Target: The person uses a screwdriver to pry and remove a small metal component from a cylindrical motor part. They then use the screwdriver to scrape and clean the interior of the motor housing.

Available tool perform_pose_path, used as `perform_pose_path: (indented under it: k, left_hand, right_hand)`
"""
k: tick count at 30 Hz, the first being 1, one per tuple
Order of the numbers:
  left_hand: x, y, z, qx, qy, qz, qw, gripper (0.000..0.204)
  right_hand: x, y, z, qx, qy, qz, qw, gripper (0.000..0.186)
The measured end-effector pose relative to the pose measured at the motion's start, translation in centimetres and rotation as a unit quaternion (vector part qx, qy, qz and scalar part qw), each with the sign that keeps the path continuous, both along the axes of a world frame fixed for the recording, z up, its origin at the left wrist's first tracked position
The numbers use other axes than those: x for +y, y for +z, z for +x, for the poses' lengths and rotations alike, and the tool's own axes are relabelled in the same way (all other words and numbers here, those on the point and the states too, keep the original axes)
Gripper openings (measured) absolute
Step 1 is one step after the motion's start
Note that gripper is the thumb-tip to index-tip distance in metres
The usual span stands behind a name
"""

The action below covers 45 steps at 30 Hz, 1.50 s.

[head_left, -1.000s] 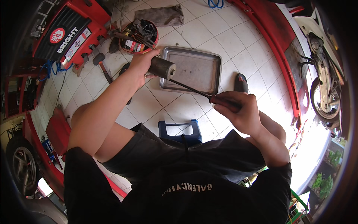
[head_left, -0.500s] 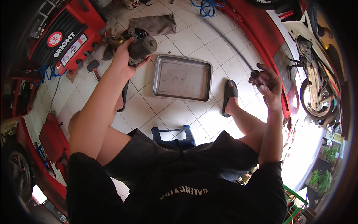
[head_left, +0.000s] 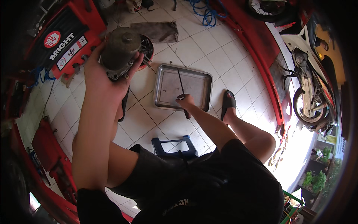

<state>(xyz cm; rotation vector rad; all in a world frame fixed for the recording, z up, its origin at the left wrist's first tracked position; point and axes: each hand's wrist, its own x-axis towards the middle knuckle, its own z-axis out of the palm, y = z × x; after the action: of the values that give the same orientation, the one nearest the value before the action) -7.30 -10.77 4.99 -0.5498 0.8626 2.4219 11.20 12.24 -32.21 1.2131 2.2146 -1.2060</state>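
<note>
Your left hand (head_left: 110,80), in the upper left of the frame, is clamped on a dark cylindrical metal part (head_left: 118,50). The part stands with its round end toward the top of the frame; your fingers wrap its right side near the lower end.

Your right hand (head_left: 187,102), at the centre, is closed on a long screwdriver (head_left: 181,84). Its shaft points toward the top of the frame across the metal tray (head_left: 169,87); its handle extends below your fist. Whether the shaft touches the tray cannot be told. The two hands are well apart.

A red-rimmed basin (head_left: 150,45) of parts is partly hidden behind the cylindrical part. A grey cloth (head_left: 158,31) lies on the tiled floor (head_left: 209,56) above the tray. A blue plastic frame (head_left: 192,148) stands at lower centre, and a motorcycle (head_left: 304,63) occupies the right side.
</note>
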Motion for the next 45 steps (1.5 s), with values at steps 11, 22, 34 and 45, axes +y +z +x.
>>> perform_pose_path:
  k: [11,22,34,45]
  left_hand:
    - [-3.6,0.1,-2.5,-0.052,0.043,0.026,0.997,0.040]
    - [-2.6,0.1,-2.9,-0.018,0.037,0.052,0.998,0.040]
    - [5.4,0.8,4.1,0.011,-0.117,0.181,0.976,0.039]
    - [8.4,-3.1,6.3,-0.010,-0.111,0.071,0.991,0.036]
  right_hand:
    - [-5.2,-6.1,-8.1,-0.014,-0.009,0.127,0.992,0.036]
    - [-2.9,-2.6,-7.5,0.128,-0.003,0.057,0.990,0.021]
    - [3.3,34.9,-1.9,0.373,0.035,-0.071,0.925,0.012]
    - [8.9,31.1,3.3,0.322,-0.117,-0.020,0.939,0.037]
